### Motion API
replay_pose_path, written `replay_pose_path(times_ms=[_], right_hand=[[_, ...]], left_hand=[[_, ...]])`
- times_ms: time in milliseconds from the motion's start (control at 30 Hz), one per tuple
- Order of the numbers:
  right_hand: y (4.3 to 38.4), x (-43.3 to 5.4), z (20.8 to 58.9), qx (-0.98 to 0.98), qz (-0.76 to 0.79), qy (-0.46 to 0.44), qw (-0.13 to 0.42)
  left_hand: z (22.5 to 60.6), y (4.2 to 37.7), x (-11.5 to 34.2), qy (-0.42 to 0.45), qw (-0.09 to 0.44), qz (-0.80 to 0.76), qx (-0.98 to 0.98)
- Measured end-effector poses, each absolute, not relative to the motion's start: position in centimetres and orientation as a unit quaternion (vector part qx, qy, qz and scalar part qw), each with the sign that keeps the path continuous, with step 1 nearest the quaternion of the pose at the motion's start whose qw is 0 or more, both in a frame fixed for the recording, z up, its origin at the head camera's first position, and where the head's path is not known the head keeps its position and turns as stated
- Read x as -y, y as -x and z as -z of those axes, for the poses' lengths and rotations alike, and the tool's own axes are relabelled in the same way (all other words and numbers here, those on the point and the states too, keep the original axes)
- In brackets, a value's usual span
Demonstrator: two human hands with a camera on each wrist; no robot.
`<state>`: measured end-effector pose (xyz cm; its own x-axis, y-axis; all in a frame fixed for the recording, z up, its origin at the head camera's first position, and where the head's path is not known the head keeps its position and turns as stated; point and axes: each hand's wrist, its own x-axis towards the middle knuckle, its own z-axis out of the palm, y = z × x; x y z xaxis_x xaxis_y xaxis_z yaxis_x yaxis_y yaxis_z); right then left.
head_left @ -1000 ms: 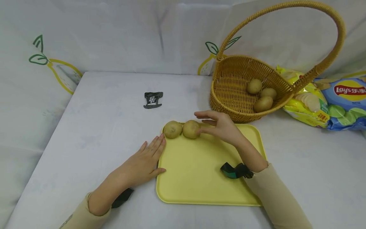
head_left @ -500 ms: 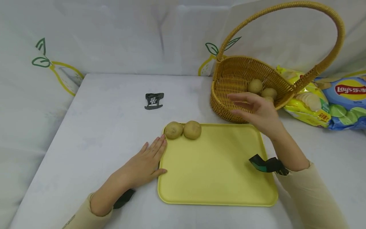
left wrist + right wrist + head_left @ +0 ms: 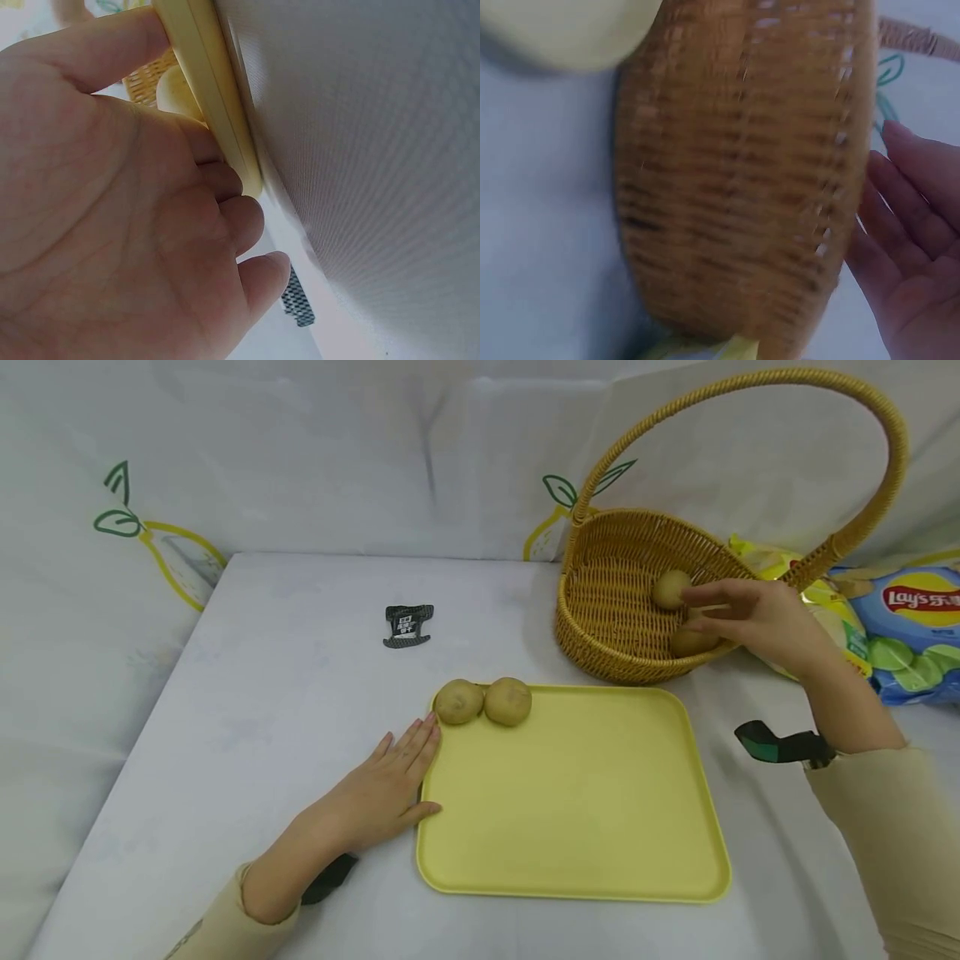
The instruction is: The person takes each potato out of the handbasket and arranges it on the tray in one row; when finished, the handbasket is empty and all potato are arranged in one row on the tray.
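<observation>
My left hand (image 3: pixel 375 797) lies with straight fingers against the left rim of a yellow tray (image 3: pixel 577 802); the left wrist view shows its fingertips at the tray's edge (image 3: pixel 206 82). Two potatoes (image 3: pixel 459 702) sit side by side in the tray's far left corner. Over the right side of a wicker basket (image 3: pixel 611 564), my right hand (image 3: pixel 772 622) reaches in with thumb and fingers apart. Below and beside its fingertips are a potato (image 3: pixel 671 589) and another potato (image 3: pixel 688 642); the hand partly covers the potatoes there. I see nothing held in it.
The basket's tall arched handle (image 3: pixel 757 378) rises above the right arm. Behind the right hand stand a yellow chip bag (image 3: pixel 832 618) and a blue Lay's bag (image 3: pixel 918 610). A small black packet (image 3: pixel 407 626) lies behind the tray on the white table (image 3: pixel 300 652).
My right hand has let go of the right-hand potato on the tray and moved right and away from me, to the basket. The left hand stays at the tray's edge.
</observation>
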<state>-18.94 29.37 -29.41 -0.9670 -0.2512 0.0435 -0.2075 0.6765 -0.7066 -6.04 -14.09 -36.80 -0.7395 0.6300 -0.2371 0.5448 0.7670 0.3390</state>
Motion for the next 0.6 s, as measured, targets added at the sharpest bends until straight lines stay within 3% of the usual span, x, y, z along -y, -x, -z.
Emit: replay_pose_path(times_ms=[233, 600], right_hand=[[20.7, -31.3, 30.1, -0.961, 0.248, 0.097, 0.074], [23.4, -32.0, 29.6, -0.959, 0.191, 0.122, 0.168]], left_hand=[[36.9, 6.1, 14.0, -0.321, 0.169, -0.122, -0.924], [36.9, 6.1, 14.0, -0.317, 0.168, -0.122, -0.925]])
